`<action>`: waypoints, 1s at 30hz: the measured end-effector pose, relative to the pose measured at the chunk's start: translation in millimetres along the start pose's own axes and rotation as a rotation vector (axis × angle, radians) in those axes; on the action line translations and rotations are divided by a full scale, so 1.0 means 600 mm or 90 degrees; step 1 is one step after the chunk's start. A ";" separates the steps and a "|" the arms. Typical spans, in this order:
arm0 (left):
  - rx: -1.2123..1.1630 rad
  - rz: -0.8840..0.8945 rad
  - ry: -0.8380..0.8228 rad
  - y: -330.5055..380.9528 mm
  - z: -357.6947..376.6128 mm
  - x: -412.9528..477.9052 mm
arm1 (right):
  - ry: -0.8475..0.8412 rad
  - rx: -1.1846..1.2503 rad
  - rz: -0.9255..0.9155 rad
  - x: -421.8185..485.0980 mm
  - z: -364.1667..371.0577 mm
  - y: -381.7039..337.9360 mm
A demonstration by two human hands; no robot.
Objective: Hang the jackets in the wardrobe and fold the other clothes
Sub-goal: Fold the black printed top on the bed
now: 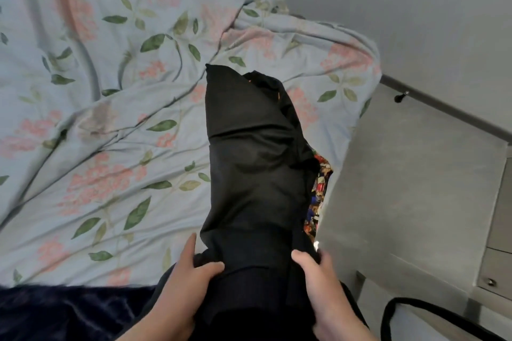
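A black garment (255,169) lies lengthwise on the bed, stretched away from me toward the far edge. My left hand (191,279) grips its near left side, thumb on top of the cloth. On the near right side, my right hand (318,271) clasps the same garment. A colourful patterned cloth (318,196) peeks out from under the garment's right edge. Small orange marks show near the garment's far end.
The bed is covered by a pale blue duvet (110,119) with pink flowers and green leaves. A dark blue blanket (63,313) lies at the near left. A grey nightstand (415,188) stands to the right, with a black cable (415,304) by it.
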State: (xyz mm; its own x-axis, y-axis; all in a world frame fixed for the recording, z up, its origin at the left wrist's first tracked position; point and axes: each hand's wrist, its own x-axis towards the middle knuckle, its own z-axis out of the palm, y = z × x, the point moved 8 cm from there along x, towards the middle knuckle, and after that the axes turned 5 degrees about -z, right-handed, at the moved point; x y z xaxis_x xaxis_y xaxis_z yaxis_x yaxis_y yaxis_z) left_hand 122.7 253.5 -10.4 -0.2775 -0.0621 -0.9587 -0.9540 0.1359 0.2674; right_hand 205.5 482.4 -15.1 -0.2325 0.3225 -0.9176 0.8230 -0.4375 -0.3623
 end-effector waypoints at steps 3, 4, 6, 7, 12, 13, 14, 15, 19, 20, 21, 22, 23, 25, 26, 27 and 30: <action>-0.070 0.089 -0.067 0.092 0.023 0.014 | -0.043 -0.020 -0.165 0.018 0.029 -0.109; -0.116 0.075 -0.102 0.117 0.030 0.022 | -0.108 0.027 -0.156 0.031 0.046 -0.133; -0.214 0.027 -0.155 0.164 0.038 0.041 | -0.201 0.135 -0.103 0.053 0.068 -0.177; -0.239 0.013 -0.173 0.189 0.038 0.053 | -0.226 0.170 -0.098 0.066 0.074 -0.202; -0.175 0.059 -0.223 0.329 0.064 0.118 | -0.179 0.002 -0.290 0.138 0.106 -0.344; -0.122 0.082 -0.199 0.354 0.069 0.134 | -0.151 -0.059 -0.333 0.154 0.115 -0.370; -0.077 0.105 -0.176 0.377 0.075 0.152 | -0.121 -0.110 -0.366 0.171 0.126 -0.394; -0.039 0.129 -0.143 0.397 0.077 0.175 | -0.086 -0.155 -0.393 0.193 0.135 -0.416; 0.018 0.263 0.037 0.457 0.075 0.245 | 0.037 -0.254 -0.441 0.273 0.171 -0.459; 0.029 0.350 0.066 0.470 0.079 0.248 | 0.049 -0.258 -0.451 0.288 0.183 -0.460; 0.081 0.464 0.096 0.481 0.084 0.239 | 0.054 -0.249 -0.470 0.297 0.193 -0.460; 0.176 0.587 0.117 0.485 0.095 0.227 | 0.050 -0.249 -0.512 0.297 0.203 -0.459; 0.294 0.703 0.129 0.483 0.111 0.210 | 0.049 -0.273 -0.595 0.283 0.209 -0.461; 0.546 0.837 0.147 0.458 0.142 0.209 | 0.087 -0.444 -0.807 0.250 0.219 -0.457; 0.655 0.843 0.163 0.444 0.153 0.222 | 0.119 -0.567 -0.879 0.241 0.224 -0.447; 0.738 0.821 0.185 0.433 0.159 0.242 | 0.132 -0.678 -0.899 0.247 0.230 -0.436; 0.818 0.744 0.270 0.427 0.166 0.299 | 0.105 -0.845 -0.834 0.301 0.239 -0.411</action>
State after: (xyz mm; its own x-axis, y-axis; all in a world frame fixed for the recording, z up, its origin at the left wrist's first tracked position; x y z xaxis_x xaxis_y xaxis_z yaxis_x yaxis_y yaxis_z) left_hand -160.3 375.8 -123.5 -0.8825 0.4244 -0.2026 0.3609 0.8873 0.2870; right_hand -113.8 528.4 -114.5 -0.9889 -0.0272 -0.1459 0.0198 0.9501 -0.3113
